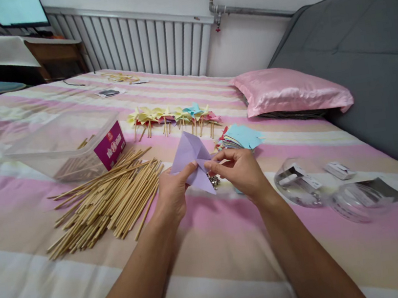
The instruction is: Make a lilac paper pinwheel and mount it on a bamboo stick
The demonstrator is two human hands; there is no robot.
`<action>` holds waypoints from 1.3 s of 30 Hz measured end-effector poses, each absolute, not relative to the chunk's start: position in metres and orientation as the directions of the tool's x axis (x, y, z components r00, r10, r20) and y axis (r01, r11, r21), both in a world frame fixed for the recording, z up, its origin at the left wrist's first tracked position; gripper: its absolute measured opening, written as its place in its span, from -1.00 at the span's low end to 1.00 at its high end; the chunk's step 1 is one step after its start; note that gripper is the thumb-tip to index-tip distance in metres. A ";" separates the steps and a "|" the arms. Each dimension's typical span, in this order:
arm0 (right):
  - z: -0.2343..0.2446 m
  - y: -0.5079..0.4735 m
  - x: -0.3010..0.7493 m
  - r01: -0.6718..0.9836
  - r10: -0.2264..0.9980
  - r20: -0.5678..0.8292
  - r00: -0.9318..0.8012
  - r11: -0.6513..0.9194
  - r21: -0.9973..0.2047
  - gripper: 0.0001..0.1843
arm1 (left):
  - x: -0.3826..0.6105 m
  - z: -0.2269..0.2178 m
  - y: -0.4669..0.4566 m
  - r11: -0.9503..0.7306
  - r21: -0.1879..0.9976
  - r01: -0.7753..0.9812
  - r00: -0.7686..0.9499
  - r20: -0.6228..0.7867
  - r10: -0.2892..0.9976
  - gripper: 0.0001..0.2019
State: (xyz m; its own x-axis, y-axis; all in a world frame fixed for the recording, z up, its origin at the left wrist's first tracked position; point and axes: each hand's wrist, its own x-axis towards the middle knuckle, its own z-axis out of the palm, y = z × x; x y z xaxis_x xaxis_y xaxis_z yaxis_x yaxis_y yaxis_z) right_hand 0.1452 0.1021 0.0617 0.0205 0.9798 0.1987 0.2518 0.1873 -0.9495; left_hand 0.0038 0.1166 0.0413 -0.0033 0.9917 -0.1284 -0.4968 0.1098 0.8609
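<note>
My left hand grips a purple paper pinwheel, its thumb pressed on the folded middle. From the other side, my right hand pinches at a corner of the same paper, fingers closed on it. Anything small between those fingertips is hidden. Just beneath the paper, a little heap of shiny metal pins partly shows. Behind my right hand lies a stack of cut coloured paper with a light blue sheet on top. A spread of thin wooden sticks lies left of my left hand.
A clear plastic box holding more sticks stands at the left. Several finished pinwheels lie in a row beyond my hands. Clear round containers and a small white box sit at the right, a pink pillow behind them.
</note>
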 end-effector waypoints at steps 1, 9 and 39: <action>0.062 0.102 0.144 0.246 0.981 0.194 0.030 0.180 -0.952 -0.71 | 0.004 0.042 0.117 0.109 0.858 -0.501 -0.005 -0.128 0.992 -0.77; 0.057 0.105 0.140 0.230 0.971 0.215 0.103 0.187 -0.955 -0.71 | 0.003 0.043 0.115 0.096 0.876 -0.473 0.012 -0.103 0.995 -0.73; 0.060 0.097 0.130 0.337 0.945 0.292 0.145 0.231 -0.913 -0.76 | 0.004 0.044 0.114 0.108 0.852 -0.512 0.056 -0.092 0.994 -0.77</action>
